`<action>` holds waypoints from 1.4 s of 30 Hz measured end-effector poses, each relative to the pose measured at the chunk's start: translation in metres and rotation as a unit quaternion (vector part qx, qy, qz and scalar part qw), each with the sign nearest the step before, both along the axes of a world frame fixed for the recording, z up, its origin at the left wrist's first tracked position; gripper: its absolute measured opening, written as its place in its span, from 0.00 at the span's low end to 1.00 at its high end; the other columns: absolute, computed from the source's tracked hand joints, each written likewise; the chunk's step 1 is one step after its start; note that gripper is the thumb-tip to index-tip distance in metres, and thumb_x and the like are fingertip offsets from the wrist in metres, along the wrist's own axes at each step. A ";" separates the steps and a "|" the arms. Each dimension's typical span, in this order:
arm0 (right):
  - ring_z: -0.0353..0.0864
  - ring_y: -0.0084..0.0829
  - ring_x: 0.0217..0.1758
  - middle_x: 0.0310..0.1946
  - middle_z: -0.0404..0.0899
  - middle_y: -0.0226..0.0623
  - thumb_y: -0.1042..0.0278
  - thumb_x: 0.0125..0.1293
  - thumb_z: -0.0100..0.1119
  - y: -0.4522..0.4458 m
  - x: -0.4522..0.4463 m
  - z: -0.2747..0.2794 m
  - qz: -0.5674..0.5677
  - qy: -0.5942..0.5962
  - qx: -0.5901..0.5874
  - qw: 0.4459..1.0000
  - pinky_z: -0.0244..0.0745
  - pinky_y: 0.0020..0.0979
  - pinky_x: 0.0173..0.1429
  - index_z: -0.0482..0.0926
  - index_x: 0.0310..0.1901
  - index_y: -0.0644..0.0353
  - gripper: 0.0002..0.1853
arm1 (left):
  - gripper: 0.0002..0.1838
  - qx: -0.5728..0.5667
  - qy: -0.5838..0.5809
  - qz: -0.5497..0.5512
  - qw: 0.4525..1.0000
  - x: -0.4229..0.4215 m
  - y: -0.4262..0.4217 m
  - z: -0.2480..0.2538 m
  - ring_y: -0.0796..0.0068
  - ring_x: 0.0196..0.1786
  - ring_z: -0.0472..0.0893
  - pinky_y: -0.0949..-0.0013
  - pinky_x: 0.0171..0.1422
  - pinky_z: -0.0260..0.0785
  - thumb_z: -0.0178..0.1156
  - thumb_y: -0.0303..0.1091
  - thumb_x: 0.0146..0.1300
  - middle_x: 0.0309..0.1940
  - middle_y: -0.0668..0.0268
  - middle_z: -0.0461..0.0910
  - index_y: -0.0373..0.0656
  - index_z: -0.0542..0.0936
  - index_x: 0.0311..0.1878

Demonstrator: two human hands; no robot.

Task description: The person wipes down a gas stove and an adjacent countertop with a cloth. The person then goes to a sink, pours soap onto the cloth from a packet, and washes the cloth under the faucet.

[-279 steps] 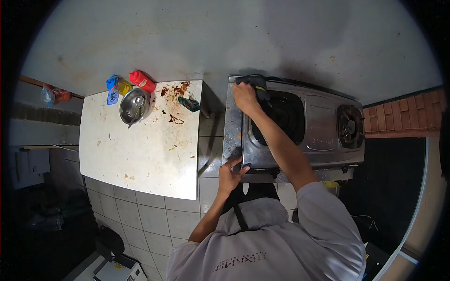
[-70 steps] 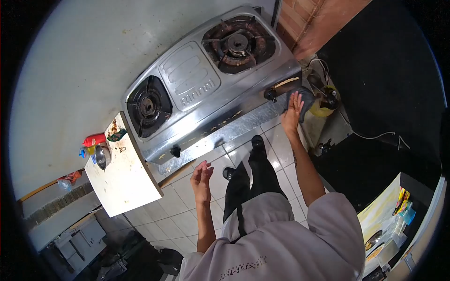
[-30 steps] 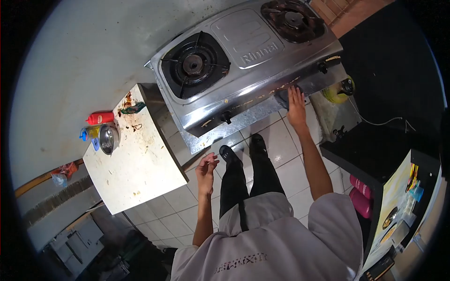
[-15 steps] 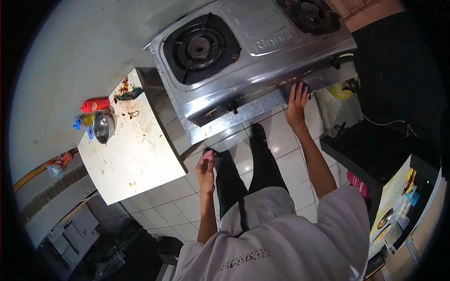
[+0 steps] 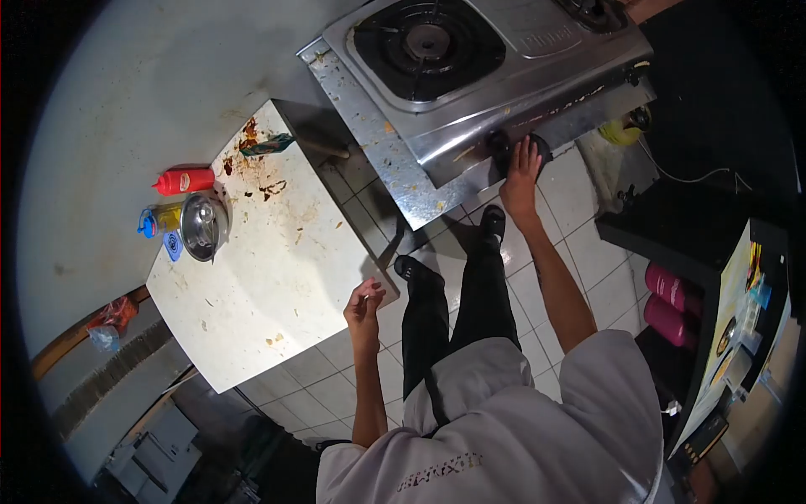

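My right hand (image 5: 524,164) rests against the front of the two-burner steel stove (image 5: 470,126), just right of a black knob (image 5: 499,144). Its fingers stretch out side by side. Around them is a dark rounded patch (image 5: 544,149); whether it is an object or shadow I cannot tell. Lower left, my left hand (image 5: 364,304) hangs by the near corner of the white table (image 5: 294,277), fingers loosely bent and apart, with nothing visible in them. The stove sits on a metal stand (image 5: 407,197) speckled with crumbs.
A red squeeze bottle (image 5: 185,181), a blue-capped bottle (image 5: 149,225) and a steel bowl (image 5: 204,227) stand along the table's wall side. Brown sauce stains and a dark green packet (image 5: 269,145) lie farther up. Right are a black unit (image 5: 646,244) and pink containers (image 5: 667,286).
My view has shifted, and more of the stand shows left of the stove. My right hand has moved left along the stove front. My left hand is now beside the table corner.
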State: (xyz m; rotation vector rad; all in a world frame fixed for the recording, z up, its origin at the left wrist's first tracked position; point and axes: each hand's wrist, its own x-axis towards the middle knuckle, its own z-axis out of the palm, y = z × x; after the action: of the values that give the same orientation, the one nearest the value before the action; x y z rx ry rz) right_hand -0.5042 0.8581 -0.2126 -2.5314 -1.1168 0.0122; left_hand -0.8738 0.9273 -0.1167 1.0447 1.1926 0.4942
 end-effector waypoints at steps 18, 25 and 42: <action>0.52 0.58 0.71 0.68 0.52 0.63 0.80 0.54 0.47 0.077 -0.216 0.018 0.021 0.037 0.048 0.998 0.42 0.54 0.74 0.56 0.63 0.81 0.33 | 0.17 -0.004 -0.019 -0.023 1.000 -0.068 0.027 0.010 0.72 0.45 0.79 0.68 0.56 0.72 0.56 0.36 0.68 0.44 0.61 0.78 0.34 0.75 0.54; 0.53 0.58 0.71 0.67 0.53 0.65 0.88 0.51 0.44 0.101 -0.262 0.030 0.027 0.168 0.126 0.977 0.47 0.46 0.75 0.60 0.62 0.80 0.31 | 0.20 -0.007 -0.049 -0.004 0.999 -0.088 0.028 0.014 0.74 0.45 0.78 0.68 0.58 0.71 0.57 0.38 0.68 0.44 0.60 0.78 0.33 0.74 0.55; 0.63 0.49 0.62 0.65 0.56 0.57 0.74 0.57 0.51 0.075 -0.226 0.019 -0.116 0.156 0.199 0.961 0.59 0.42 0.65 0.57 0.65 0.75 0.33 | 0.19 -0.049 -0.087 -0.008 0.995 -0.090 0.046 0.006 0.72 0.46 0.77 0.68 0.57 0.71 0.54 0.37 0.69 0.47 0.59 0.75 0.34 0.72 0.57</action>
State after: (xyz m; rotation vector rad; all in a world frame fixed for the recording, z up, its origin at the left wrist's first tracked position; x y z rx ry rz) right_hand -0.7297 0.9332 -0.1932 -2.1845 -0.6225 0.1090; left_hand -0.9638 0.9734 -0.1104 0.9087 1.0438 0.4990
